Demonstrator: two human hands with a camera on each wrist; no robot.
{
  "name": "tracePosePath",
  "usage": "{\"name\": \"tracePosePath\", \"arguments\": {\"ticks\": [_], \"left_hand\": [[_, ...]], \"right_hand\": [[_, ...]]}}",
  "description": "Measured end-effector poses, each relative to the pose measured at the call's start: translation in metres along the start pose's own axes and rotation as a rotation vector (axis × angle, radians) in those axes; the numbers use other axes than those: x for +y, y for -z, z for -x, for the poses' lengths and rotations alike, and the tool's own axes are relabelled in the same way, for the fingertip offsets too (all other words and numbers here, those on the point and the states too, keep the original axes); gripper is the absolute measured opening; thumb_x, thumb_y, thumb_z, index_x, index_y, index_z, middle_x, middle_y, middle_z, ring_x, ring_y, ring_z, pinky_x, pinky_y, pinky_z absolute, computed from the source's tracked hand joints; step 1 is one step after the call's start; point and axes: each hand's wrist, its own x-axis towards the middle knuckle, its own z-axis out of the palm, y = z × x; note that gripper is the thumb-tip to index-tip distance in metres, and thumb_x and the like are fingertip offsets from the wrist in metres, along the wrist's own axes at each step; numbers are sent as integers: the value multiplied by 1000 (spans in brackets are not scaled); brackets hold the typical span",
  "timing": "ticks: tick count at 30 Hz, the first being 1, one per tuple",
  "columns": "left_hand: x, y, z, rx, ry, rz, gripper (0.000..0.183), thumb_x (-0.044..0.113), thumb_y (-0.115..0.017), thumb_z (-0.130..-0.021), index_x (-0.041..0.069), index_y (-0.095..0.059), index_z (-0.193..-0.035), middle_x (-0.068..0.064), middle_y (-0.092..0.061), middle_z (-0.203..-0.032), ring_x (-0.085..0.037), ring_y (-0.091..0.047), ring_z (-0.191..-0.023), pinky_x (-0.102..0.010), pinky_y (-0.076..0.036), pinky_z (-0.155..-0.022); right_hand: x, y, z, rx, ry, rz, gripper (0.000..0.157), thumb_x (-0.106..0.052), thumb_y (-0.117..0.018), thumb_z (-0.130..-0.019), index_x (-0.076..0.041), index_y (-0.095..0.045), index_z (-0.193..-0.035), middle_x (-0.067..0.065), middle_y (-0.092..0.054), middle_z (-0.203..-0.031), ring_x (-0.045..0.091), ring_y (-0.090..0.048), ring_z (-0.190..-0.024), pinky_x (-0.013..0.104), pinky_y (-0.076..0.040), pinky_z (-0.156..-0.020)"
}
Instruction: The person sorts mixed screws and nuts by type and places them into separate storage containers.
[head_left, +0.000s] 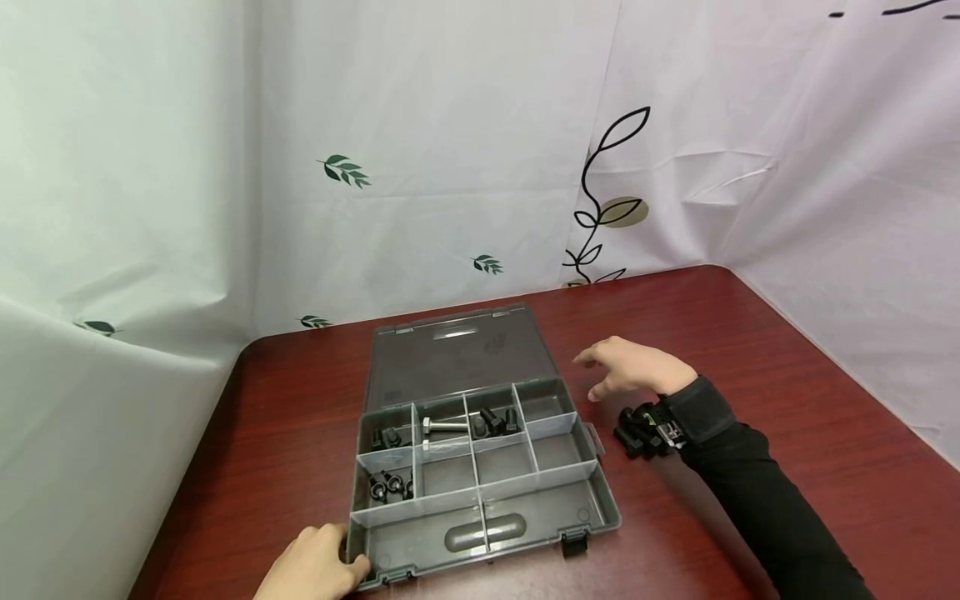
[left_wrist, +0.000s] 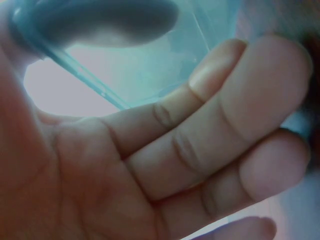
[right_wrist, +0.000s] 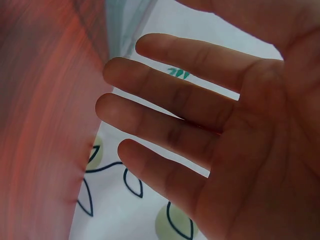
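A grey translucent organizer box [head_left: 540,533] lies on the table with its lid [head_left: 457,358] folded back. My left hand [head_left: 315,562] holds the box's front left corner, the thumb over the wall; the left wrist view shows that hand's fingers [left_wrist: 185,145] close up. Black bolts [head_left: 495,422] and a silver bolt [head_left: 446,426] sit in the back compartments. Several black eye bolts [head_left: 390,485] lie in a left one. My right hand [head_left: 633,367] hovers right of the box with nothing in it; its fingers [right_wrist: 165,95] are spread in the right wrist view.
A small pile of black bolts [head_left: 636,433] lies on the table by the right wrist. The dark red table [head_left: 810,400] is bordered by white patterned cloth [head_left: 450,167] at the back and sides. A black latch [head_left: 574,543] sticks out at the box's front.
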Motion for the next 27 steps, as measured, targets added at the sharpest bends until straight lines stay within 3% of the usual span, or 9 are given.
{"name": "tracePosePath", "arguments": {"ticks": [11,18,27], "left_hand": [[0,0,0,-8,-2,6,21,29,-67,-67,15,-52,-68,-1,-57,-67,-17,-50,-60,-40,-43,-59],[0,0,0,-3,-3,2,21,29,-67,-67,15,-52,-67,-1,-56,-66,-17,-50,-60,-40,-43,-59],[0,0,0,-15,7,1,20,30,-68,-67,15,-53,-69,-2,-57,-68,-17,-52,-61,-41,-43,-60]], "right_hand": [[17,-4,12,-38,-18,43,42,-18,-72,-74,-1,-62,-111,10,-63,-106,26,-58,-96,39,-46,-78],[22,-11,18,-76,-40,-2,26,-12,-73,-72,-9,-65,-96,-2,-56,-82,11,-48,-69,30,-42,-63],[21,-16,24,-165,-152,-28,35,-8,-75,-69,-11,-66,-102,4,-62,-99,18,-57,-89,32,-46,-72]]}}
